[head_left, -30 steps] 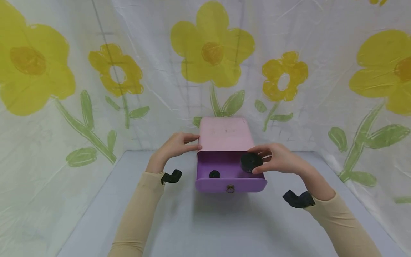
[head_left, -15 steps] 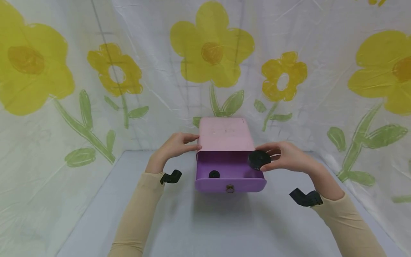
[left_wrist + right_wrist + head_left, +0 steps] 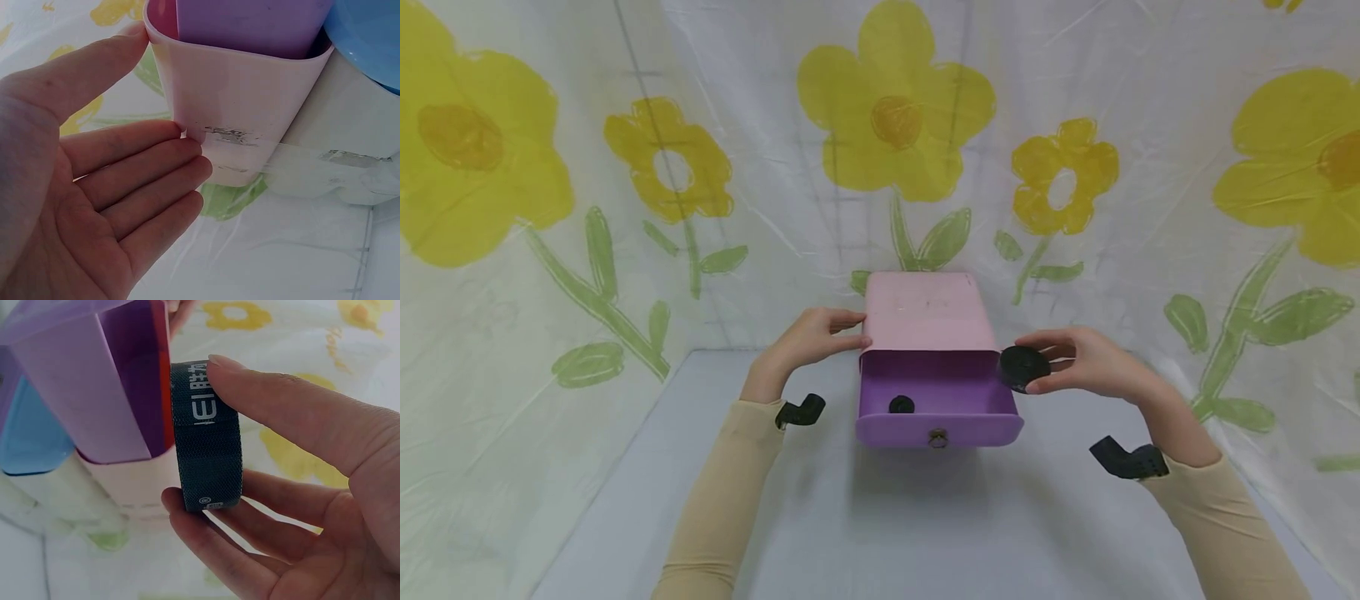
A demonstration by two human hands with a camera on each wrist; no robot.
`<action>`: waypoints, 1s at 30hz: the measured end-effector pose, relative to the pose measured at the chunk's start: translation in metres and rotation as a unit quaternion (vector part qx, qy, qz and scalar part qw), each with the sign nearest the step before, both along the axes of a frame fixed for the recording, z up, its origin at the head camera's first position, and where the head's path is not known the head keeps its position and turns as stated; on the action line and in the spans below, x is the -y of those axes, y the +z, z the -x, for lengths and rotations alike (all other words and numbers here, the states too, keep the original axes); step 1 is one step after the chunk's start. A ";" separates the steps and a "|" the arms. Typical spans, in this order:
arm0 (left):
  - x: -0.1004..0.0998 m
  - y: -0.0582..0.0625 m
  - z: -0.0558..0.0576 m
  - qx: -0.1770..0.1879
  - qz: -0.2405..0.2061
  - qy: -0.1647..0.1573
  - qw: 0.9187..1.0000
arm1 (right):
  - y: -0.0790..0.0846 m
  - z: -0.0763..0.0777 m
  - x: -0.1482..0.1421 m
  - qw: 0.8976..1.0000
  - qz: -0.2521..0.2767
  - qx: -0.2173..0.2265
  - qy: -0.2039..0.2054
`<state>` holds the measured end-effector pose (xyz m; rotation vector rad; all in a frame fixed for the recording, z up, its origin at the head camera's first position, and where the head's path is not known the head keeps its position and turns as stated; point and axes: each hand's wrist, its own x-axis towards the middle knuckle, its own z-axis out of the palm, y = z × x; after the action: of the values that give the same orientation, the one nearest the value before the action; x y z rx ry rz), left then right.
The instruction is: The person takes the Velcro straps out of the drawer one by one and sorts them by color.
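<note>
In the head view a pink box (image 3: 928, 312) has its purple drawer (image 3: 938, 429) pulled out at the front. My left hand (image 3: 812, 337) touches the box's left side, thumb near the front rim and fingers straight. Just right of the drawer, my right hand (image 3: 1086, 362) pinches a roll of dark woven tape (image 3: 1025, 368) between thumb and fingers. White lettering runs along the edge of that roll of tape (image 3: 209, 437) in the right wrist view. A smaller black roll (image 3: 902, 405) lies inside the drawer, toward its left front.
A blue drawer front (image 3: 39, 434) in a pale casing adjoins the pink box, seen in both wrist views. Behind the white table (image 3: 925, 533) hangs a sheet (image 3: 760, 275) printed with yellow flowers. A ring pull (image 3: 937, 438) sits on the purple drawer's front.
My right hand has carried the roll of tape rightward and slightly up, from inside the drawer to beyond its right side. The left hand and the smaller roll have stayed in place.
</note>
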<state>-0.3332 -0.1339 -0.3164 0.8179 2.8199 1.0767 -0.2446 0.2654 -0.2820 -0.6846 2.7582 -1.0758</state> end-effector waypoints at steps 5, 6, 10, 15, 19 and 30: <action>0.000 0.000 0.001 -0.002 -0.002 -0.001 1.000 | -0.003 0.002 -0.006 1.000 0.005 0.009 -0.004; 0.000 0.000 0.001 -0.002 -0.002 -0.001 1.000 | -0.004 0.002 -0.007 1.000 0.006 0.010 -0.005; 0.000 0.000 0.001 -0.004 0.000 0.000 1.000 | -0.007 0.002 -0.012 1.000 0.010 0.012 -0.009; 0.000 -0.001 0.000 0.001 0.000 0.003 1.000 | -0.011 0.003 -0.018 1.000 0.013 0.011 -0.016; 0.000 -0.001 0.000 -0.001 0.002 0.004 1.000 | -0.015 0.005 -0.023 1.000 0.014 0.015 -0.022; 0.000 -0.001 0.000 -0.005 0.004 0.003 1.000 | -0.033 0.012 -0.036 0.998 0.014 0.038 -0.039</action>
<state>-0.3336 -0.1337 -0.3174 0.8165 2.8356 1.0637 -0.2566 0.3016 -0.3154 -0.5306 2.7311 -1.1324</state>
